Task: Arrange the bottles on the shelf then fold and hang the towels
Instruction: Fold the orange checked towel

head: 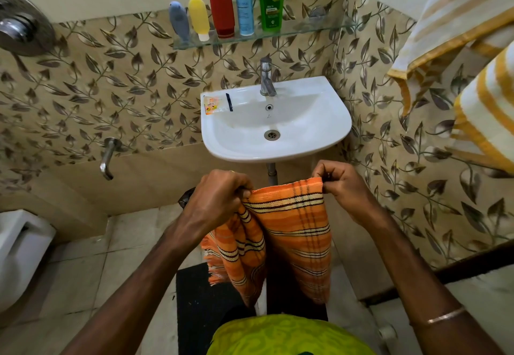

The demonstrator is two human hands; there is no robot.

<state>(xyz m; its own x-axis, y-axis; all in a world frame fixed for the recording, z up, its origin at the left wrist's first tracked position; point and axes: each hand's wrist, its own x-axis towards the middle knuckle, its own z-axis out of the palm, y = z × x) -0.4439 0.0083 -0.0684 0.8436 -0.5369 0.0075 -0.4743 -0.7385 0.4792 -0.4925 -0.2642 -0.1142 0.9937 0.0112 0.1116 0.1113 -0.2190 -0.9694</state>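
While bottles are standing on the glass wall shelf at twelve o'clock, you are folding. Your left hand and right hand are pinching the orange striped woven towel by its top edge, letting it hang straight.

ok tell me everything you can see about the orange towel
The orange towel is a woven cloth with cream and dark stripes crossing into a check, fringed along one edge. It hangs doubled over in front of the sink, its top edge stretched between the left hand and right hand, which pinch its upper corners.
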